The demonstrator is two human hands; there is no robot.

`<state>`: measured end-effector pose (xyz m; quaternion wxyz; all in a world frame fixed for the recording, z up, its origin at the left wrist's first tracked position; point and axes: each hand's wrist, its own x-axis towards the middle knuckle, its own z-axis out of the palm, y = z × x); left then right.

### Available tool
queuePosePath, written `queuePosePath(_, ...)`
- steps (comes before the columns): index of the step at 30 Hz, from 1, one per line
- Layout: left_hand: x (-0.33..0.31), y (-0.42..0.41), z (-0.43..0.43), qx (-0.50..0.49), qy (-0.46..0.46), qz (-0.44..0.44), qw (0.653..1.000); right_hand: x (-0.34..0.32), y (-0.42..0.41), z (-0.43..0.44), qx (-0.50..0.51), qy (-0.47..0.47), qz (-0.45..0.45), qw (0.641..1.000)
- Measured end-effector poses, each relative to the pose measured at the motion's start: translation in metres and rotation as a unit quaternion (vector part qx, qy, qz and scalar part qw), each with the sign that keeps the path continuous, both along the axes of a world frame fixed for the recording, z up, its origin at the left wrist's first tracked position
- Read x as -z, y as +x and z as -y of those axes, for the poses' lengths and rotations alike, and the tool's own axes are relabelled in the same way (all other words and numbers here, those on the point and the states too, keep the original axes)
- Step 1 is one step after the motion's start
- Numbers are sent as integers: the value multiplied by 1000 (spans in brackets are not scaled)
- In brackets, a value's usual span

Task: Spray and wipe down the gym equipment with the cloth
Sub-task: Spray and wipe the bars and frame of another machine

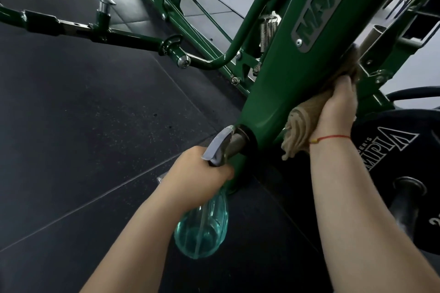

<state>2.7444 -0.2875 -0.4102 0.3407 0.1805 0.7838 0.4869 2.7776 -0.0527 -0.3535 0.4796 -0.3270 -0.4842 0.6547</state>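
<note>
Wiping is the step I am on now. My right hand (338, 107) is at about 2 o'clock in my view. Its fingers (344, 85) lie nearly flat and press the tan cloth (302, 126) against the side of the big green post (292, 74). The hand does not look like a tight fist; it is mostly spread over the cloth. A loose bunch of cloth hangs down under my wrist, toward 5 o'clock from the hand.

My left hand (197, 173) is just below the middle of my view, at about 6 o'clock. Its fingers are curled tight around the neck of the spray bottle (202, 226). The blue-green bottle hangs down from the hand, and the gray spray head (217, 147) points up toward 1 o'clock, near a stubby peg (240, 140) on the post. I cannot tell if a finger is on the trigger.

A black weight plate (390, 140) sits at 3 o'clock, close behind my right arm.

I think the next move is to slide the cloth along the post. I should push firmly and keep the loose end from catching on the bolts. Then I may need to spray a new spot.
</note>
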Motion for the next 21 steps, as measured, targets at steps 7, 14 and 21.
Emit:
queuePosePath(7, -7, 12, 0, -2, 16, -24, 1000, 74, -11, -16, -99, -121, 192, 969)
queuePosePath(14, -49, 22, -14, -8, 71, -51, 996, 79, 26, 3, -189, -227, 164, 941)
queuePosePath(21, -111, 33, -17, -2, 62, -61, 996, 29, 76, 30, -224, -160, 226, 934)
